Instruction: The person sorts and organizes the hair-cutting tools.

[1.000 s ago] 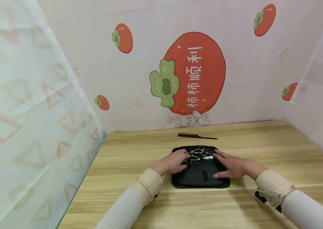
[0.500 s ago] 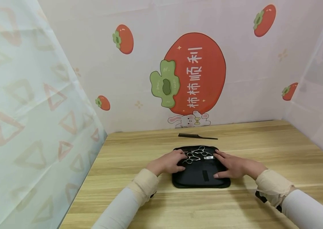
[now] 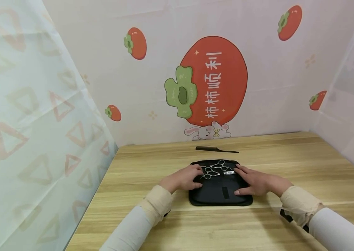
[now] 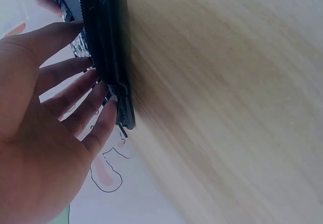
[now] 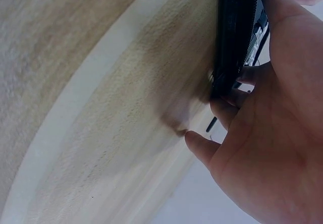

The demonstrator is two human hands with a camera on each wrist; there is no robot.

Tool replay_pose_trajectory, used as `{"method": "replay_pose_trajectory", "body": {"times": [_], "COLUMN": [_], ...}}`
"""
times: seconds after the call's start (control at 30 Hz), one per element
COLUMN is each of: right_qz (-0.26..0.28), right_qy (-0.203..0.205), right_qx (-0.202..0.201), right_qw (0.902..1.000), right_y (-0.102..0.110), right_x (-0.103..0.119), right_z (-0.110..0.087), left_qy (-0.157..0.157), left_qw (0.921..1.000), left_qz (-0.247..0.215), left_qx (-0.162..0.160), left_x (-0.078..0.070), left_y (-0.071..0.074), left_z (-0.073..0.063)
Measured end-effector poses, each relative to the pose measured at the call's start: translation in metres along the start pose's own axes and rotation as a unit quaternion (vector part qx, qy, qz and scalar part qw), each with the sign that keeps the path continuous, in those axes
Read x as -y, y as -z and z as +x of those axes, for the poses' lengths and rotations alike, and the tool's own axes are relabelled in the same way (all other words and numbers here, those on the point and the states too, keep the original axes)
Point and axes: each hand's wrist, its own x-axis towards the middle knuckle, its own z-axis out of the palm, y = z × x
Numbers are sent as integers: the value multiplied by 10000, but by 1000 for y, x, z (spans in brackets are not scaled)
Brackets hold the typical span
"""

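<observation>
A black zippered case (image 3: pixel 208 197) lies flat on the table, its upper face toward me. On its far half lie two pairs of silver scissors, one pair (image 3: pixel 207 175) nearer my left hand and another pair (image 3: pixel 222 162) behind it. A small shiny silver piece (image 3: pixel 228 172) sits by the right fingertips. My left hand (image 3: pixel 185 178) rests on the case's left edge; in the left wrist view its spread fingers (image 4: pixel 75 88) touch the zipper side. My right hand (image 3: pixel 256 182) lies over the right edge, thumb on the near part. Some right fingers are partly hidden behind the case in its wrist view.
A black tail comb (image 3: pixel 206 149) lies behind the case, near the back wall (image 3: pixel 145 132). The wooden table (image 3: pixel 127 209) extends to both sides. A patterned cloth wall (image 3: pixel 39 122) borders the table on the left.
My left hand has drawn back slightly to the left, off the nearer scissors, whose handle rings show more fully. The right hand stays in place.
</observation>
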Motion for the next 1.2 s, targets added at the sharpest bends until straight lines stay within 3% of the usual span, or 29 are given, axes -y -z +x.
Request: {"method": "replay_pose_trajectory", "body": {"times": [0.47,0.7,1.2], "right_qz": [79,28,-52], "right_qy": [-12,-61,-48], "right_qx": [36,27,4], "right_qw": [10000,10000,10000], "right_y": [0,1,-1], "right_x": [1,1,-2], "right_z": [-1,-1,2], "left_qy": [-78,-86,20], "left_qw": [9999,9995,9993], "left_qz": [-117,-291,-242], "left_qx": [-46,-116,-289], "left_x": [8,14,26], "left_y": [0,7,20], "left_z": [-1,-2,15]}}
